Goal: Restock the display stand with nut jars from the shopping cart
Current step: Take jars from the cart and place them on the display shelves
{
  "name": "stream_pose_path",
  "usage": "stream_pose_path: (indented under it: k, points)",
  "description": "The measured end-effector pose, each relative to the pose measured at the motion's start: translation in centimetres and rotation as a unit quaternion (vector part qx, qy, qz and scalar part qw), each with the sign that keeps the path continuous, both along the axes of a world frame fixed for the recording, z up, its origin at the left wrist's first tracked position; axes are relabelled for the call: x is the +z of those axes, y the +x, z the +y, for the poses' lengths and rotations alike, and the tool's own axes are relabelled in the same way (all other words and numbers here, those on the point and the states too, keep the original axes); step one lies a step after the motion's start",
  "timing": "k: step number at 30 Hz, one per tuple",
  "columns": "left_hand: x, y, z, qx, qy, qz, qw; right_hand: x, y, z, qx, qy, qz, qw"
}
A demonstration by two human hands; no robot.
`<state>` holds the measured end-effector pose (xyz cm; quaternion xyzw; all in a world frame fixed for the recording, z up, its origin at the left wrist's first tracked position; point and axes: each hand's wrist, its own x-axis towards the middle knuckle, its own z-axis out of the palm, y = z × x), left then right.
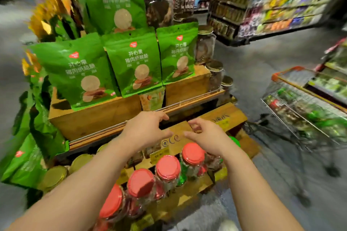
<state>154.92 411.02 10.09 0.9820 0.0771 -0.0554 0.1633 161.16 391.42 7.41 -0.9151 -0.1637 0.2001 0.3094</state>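
Left hand and right hand above the red-lidded jars, fingers loosely curled, empty; jars in a row on the stand; cart right of stand.

two bare forearms in view, one from each lower corner. no sleeve edge shows on either arm anywhere in frame. left hand and right hand both uncovered: skin only on wrists, knuckles and fingers. nails look short and plain, though motion blur softens the fingertips so finer detail can't be made out. a pale blurred shape at the bottom edge may be a shoe, can't tell for sure.
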Motion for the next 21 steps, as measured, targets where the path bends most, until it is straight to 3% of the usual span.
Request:
stream_pose_path:
  k: [8,21]
  points:
    - [3.6,2.1,-8.8,-0.120,0.013,-0.028,0.992,3.5,-2.2,-10.2,-0.090,-0.005,-0.021,0.996]
    - [4.7,8.3,-31.9,-0.273,0.023,-0.022,0.961,5.8,-1.7,-33.2,-0.186,-0.098,-0.021,0.978]
